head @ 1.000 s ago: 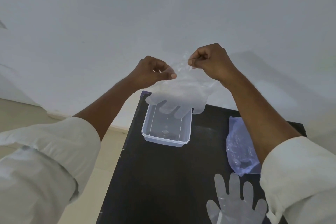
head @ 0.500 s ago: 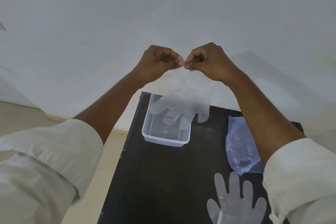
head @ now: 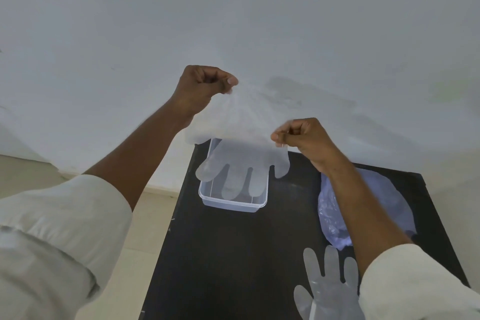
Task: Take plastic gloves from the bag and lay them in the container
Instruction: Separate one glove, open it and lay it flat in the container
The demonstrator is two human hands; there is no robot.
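A clear plastic glove (head: 241, 153) hangs stretched between both hands, its fingers dangling over the clear rectangular container (head: 231, 202) at the table's far left. My left hand (head: 205, 86) pinches the glove's cuff up high. My right hand (head: 304, 138) pinches its other edge, lower and to the right of the container. The bluish plastic bag (head: 389, 202) lies at the right, partly hidden by my right forearm. A second glove (head: 330, 286) lies flat near the front edge.
The small black table (head: 233, 254) stands against a white wall (head: 233, 21). Its left edge drops to a beige floor (head: 153, 228). My white sleeves fill the lower corners of the view.
The hands were pinched close together at the cuff; now they have parted. My right hand has dropped down and right, and the glove hangs lower over the container.
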